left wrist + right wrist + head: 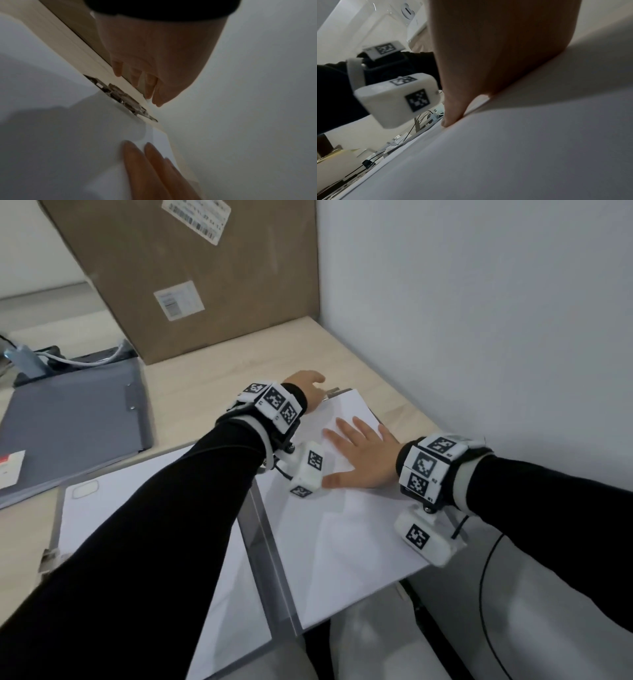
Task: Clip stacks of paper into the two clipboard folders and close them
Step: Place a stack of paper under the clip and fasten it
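Note:
An open clipboard folder lies in front of me, its grey spine (270, 559) running down the middle. A stack of white paper (342, 542) lies on its right panel, the top edge tucked at the metal clip (332, 392). My right hand (359, 463) lies flat on the paper, fingers spread and straight. My left hand (305, 388) hovers just beyond the clip (123, 100), fingers (149, 86) loosely curled and holding nothing. The left panel (113, 501) shows a white sheet, partly hidden by my left sleeve. A second grey folder (75, 422) lies closed at the left.
A large cardboard box (191, 275) stands at the back of the wooden desk (212, 385). A white wall (479, 320) closes off the right side, close to the paper. A blue-grey device with a white cable (34, 361) sits at the far left behind the closed folder.

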The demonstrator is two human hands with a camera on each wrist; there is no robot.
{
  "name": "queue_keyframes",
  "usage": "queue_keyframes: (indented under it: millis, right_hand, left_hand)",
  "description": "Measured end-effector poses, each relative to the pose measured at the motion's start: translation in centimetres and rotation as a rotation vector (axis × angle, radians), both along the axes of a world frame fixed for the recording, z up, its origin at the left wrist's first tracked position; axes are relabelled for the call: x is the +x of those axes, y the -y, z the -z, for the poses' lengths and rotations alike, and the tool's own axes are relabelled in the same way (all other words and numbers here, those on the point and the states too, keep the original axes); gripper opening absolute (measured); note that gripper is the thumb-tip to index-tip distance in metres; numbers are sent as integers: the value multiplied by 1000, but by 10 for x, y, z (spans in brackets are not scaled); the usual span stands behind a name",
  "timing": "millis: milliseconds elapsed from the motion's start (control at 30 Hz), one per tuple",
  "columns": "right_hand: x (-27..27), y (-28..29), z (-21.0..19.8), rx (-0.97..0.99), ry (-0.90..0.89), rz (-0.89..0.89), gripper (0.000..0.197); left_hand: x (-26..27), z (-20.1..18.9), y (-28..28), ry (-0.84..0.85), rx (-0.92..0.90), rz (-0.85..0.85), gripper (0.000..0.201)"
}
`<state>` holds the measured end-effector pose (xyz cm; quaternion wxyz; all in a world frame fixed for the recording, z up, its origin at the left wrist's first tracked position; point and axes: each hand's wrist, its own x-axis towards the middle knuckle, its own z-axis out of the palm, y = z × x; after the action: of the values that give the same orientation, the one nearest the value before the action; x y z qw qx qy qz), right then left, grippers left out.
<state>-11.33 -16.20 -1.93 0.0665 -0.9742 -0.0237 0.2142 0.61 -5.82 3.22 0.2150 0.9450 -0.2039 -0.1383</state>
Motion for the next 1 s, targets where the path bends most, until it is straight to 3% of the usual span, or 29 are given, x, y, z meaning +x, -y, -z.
queue_keyframes:
  millis: [133, 333, 500, 867, 1000]
  right_hand:
    - [-1, 1, 1, 5, 16, -8, 98]
    - [1, 2, 5, 22, 10, 8, 102]
    - [0, 2, 2, 33, 0, 13, 101]
    - [-1, 1, -2, 42, -26, 23, 100]
    - [-1, 0, -2, 40, -25, 26, 100]
  left_hand:
    - [7, 8, 15, -18, 43, 48, 46]
    - [10, 12, 9, 20, -129, 30, 42]
    - [14, -1, -17, 159, -307, -169, 26]
    - [28, 2, -61, -216, -350, -430, 14]
    - [36, 13, -68, -361, -348, -524, 20]
